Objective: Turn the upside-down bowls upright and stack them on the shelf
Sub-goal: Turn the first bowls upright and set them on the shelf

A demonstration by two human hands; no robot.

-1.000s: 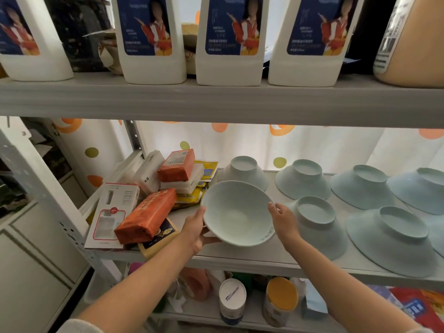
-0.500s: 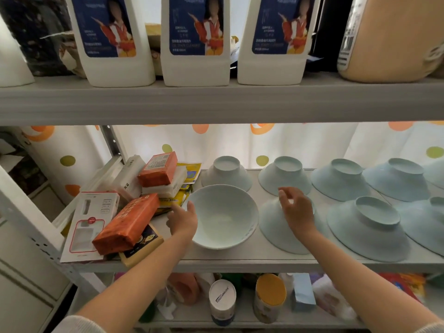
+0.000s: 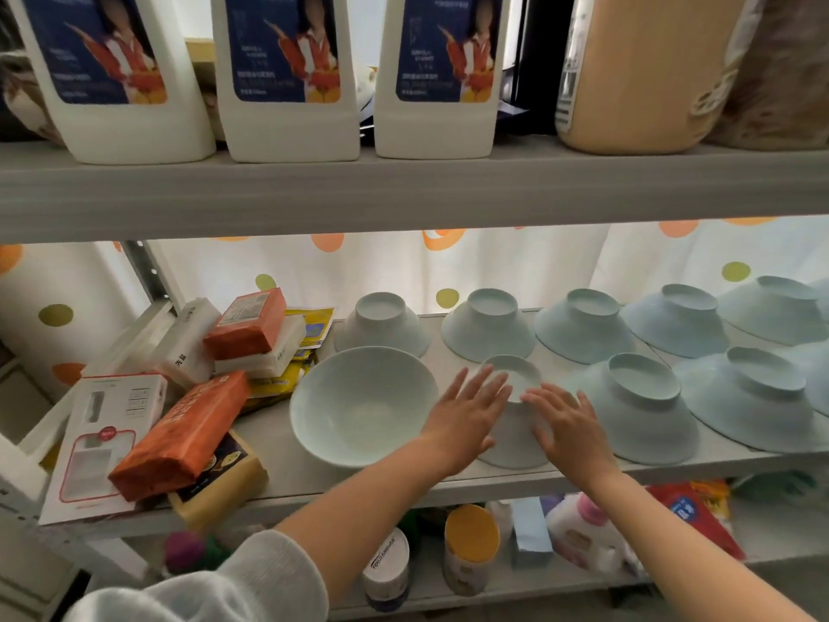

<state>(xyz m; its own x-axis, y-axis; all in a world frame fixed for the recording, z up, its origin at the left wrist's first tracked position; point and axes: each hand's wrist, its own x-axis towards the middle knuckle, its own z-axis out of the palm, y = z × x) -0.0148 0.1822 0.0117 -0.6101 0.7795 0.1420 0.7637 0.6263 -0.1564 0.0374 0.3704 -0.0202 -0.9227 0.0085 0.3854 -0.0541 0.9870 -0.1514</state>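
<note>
One upright bowl [image 3: 359, 410] stands at the near left of the shelf [image 3: 278, 446], beside a pile of packets [image 3: 179, 437]. Just right of it sits an upside-down bowl [image 3: 513, 377], between both hands. The left hand [image 3: 466, 415] and right hand [image 3: 565, 424] lie flat against its sides, fingers straight and spread, not curled round it. Other overturned bowls [image 3: 641, 406] fill the right and far side.

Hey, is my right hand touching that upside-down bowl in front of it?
Touching. The head view shows the right hand, fingers straight, flat against the side of the upside-down bowl.
</note>
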